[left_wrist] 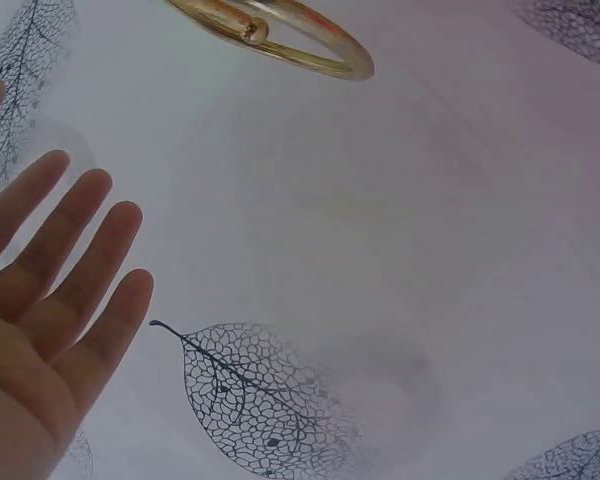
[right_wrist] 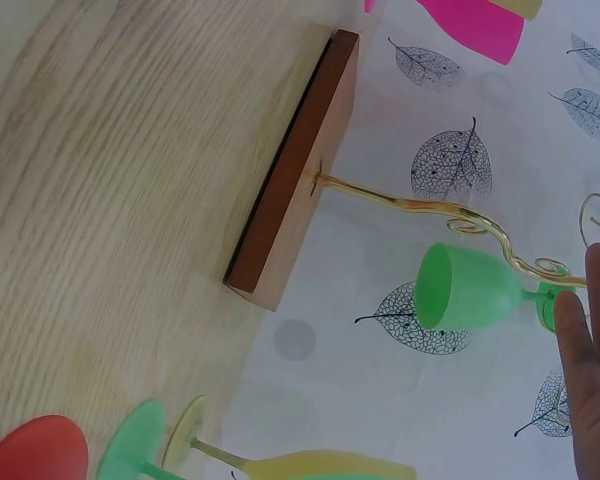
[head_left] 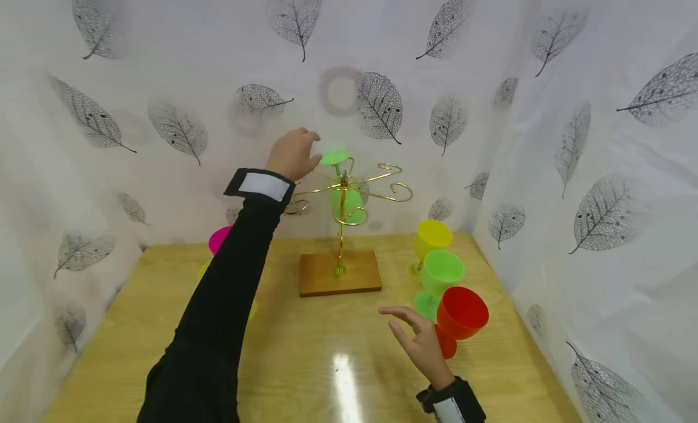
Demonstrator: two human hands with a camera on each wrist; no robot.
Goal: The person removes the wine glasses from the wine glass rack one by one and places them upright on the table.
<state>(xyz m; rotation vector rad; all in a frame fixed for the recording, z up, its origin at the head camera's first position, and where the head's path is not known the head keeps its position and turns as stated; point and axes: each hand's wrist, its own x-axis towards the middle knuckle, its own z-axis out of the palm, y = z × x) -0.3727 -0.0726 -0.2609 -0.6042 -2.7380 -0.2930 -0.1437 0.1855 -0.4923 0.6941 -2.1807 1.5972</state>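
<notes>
A gold metal stand (head_left: 342, 229) with curled arms rises from a wooden base (head_left: 340, 274). From one rear arm hangs a green goblet (head_left: 349, 206) upside down, its foot above the hook; the right wrist view shows this hanging green goblet (right_wrist: 470, 287) whole. My left hand (head_left: 294, 153) is raised just left of that foot, its palm empty and fingers spread in the left wrist view. Low over the table, my right hand (head_left: 422, 344) holds nothing, fingers loosely bent, beside an upright red goblet (head_left: 462, 314).
Behind the red goblet stand a green goblet (head_left: 443, 271) and a yellow goblet (head_left: 433, 236). At the left, a magenta goblet (head_left: 219, 239) and yellow pieces are mostly covered by my left sleeve (head_left: 229, 289). Leaf-printed white sheeting (head_left: 218, 53) encloses the wooden table (head_left: 305, 362).
</notes>
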